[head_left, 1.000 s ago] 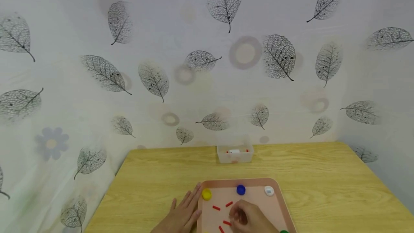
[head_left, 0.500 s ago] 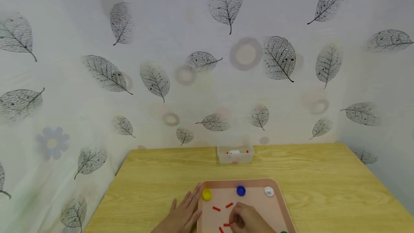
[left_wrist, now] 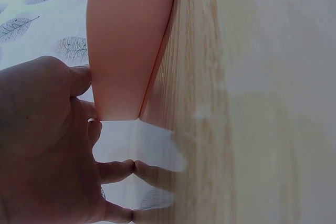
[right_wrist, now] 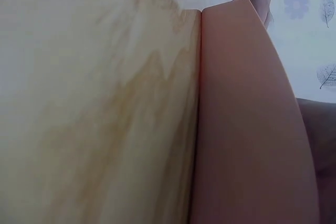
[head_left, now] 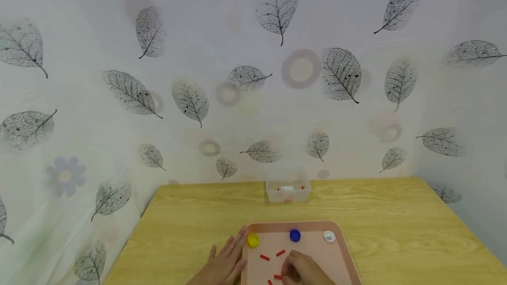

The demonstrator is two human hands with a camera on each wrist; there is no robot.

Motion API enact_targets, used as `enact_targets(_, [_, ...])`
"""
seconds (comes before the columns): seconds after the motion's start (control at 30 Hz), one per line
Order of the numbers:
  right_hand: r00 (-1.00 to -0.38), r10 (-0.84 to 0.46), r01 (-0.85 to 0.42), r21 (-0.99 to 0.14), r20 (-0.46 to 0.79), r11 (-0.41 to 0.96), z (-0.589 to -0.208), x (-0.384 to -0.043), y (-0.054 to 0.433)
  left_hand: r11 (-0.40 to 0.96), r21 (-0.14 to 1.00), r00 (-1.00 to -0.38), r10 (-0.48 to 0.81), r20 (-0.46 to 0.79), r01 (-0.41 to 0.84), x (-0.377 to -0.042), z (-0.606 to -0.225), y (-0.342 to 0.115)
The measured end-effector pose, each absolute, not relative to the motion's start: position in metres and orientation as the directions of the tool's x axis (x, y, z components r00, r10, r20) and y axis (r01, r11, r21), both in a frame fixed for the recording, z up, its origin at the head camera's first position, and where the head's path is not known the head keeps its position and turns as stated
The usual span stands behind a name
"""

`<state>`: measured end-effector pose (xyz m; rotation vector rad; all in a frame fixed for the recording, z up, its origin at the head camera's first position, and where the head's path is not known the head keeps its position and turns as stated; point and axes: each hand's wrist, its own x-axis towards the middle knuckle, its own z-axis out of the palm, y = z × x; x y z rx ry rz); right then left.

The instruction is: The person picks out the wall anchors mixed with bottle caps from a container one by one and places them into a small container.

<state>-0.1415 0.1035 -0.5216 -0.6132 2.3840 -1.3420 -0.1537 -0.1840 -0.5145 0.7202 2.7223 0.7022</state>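
My left hand lies along the left side of a pink tray, fingers spread. In the left wrist view, my left hand has its thumb side against the tray's outer wall. Over the tray, my right hand has curled fingers and pinches the right end of a short red stick. Two more red sticks, an upper left one and an upper right one, lie nearby. Another red stick is cut by the frame's bottom edge. The tray wall mostly hides my right hand in the right wrist view.
A yellow cap, a blue cap and a white cap sit along the tray's far side. Behind the tray, a clear plastic box with red and white pieces stands on the wooden table, near the leaf-patterned backdrop.
The red stick at my right fingertips has turned slightly to lie more level. My left hand stays at the tray's side. The head view has shifted a little.
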Motion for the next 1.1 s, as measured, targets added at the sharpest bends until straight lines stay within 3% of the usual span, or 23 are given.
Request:
enact_targets(0.33, [-0.874, -0.486, -0.251, -0.865, 0.009, 0.434, -0.508, -0.133, 0.113, 0.772, 0.502, -0.854, 0.506, -0.116, 0.389, -0.152, -0.514, -0.184])
enact_targets(0.47, [-0.846, -0.492, -0.434, -0.802, 0.206, 0.410, -0.502, -0.133, 0.120, 0.767, 0.505, -0.854, 0.510, -0.103, 0.397, -0.153, -0.515, -0.184])
enact_targets(0.57, [-0.769, -0.489, -0.616, -0.684, 0.412, 0.391, -0.499, -0.136, 0.123, 0.761, 0.507, -0.851, 0.516, -0.094, 0.405, -0.153, -0.515, -0.185])
enact_targets(0.63, [-0.735, -0.474, -0.670, -0.631, 0.485, 0.392, -0.496, -0.137, 0.125, 0.759, 0.506, -0.850, 0.519, -0.092, 0.409, -0.153, -0.515, -0.185])
enact_targets(0.8, [-0.711, -0.433, -0.703, -0.575, 0.554, 0.419, -0.485, -0.142, 0.129, 0.760, 0.503, -0.852, 0.517, -0.086, 0.411, -0.154, -0.517, -0.185])
enact_targets(0.97, [-0.650, -0.373, -0.736, -0.429, 0.662, 0.523, -0.470, -0.152, 0.131, 0.749, 0.507, -0.851, 0.522, -0.054, 0.427, -0.155, -0.520, -0.185])
enact_targets(1.1, [-0.702, -0.350, -0.689, -0.470, 0.620, 0.551, -0.455, -0.157, 0.135, 0.740, 0.509, -0.846, 0.531, -0.042, 0.440, -0.154, -0.519, -0.185])
